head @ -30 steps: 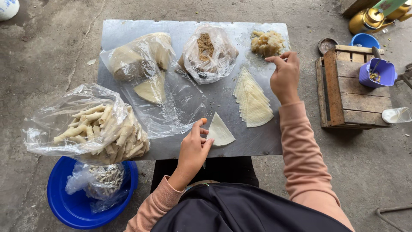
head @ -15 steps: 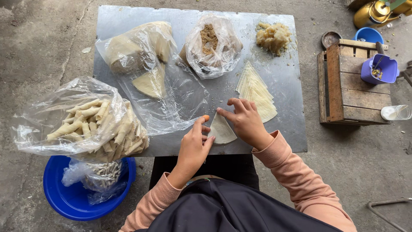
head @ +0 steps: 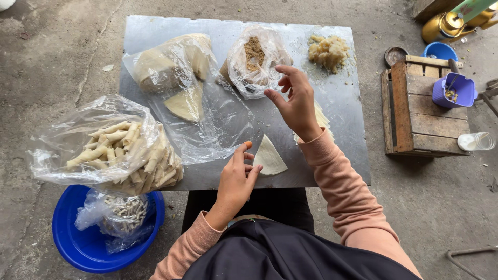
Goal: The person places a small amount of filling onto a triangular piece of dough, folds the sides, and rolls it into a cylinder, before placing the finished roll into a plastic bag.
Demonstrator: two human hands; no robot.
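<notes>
Pale triangular wrapper by left hand, tip up

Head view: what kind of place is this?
Likely an informal outdoor or yard food-prep spot: a metal sheet as worktop on bare concrete floor, bags of rolled pastries, and a wooden crate alongside.

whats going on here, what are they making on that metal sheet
A person sits at a metal sheet on the floor, working with thin pastry wrappers. The left hand rests beside a single triangular wrapper laid flat near the front edge. The right hand is raised and open, reaching toward a plastic bag of brown filling. A stack of wrappers lies under that arm, and a pale lump of paste sits at the far corner. A big bag of finished rolls sits at the left.
</notes>
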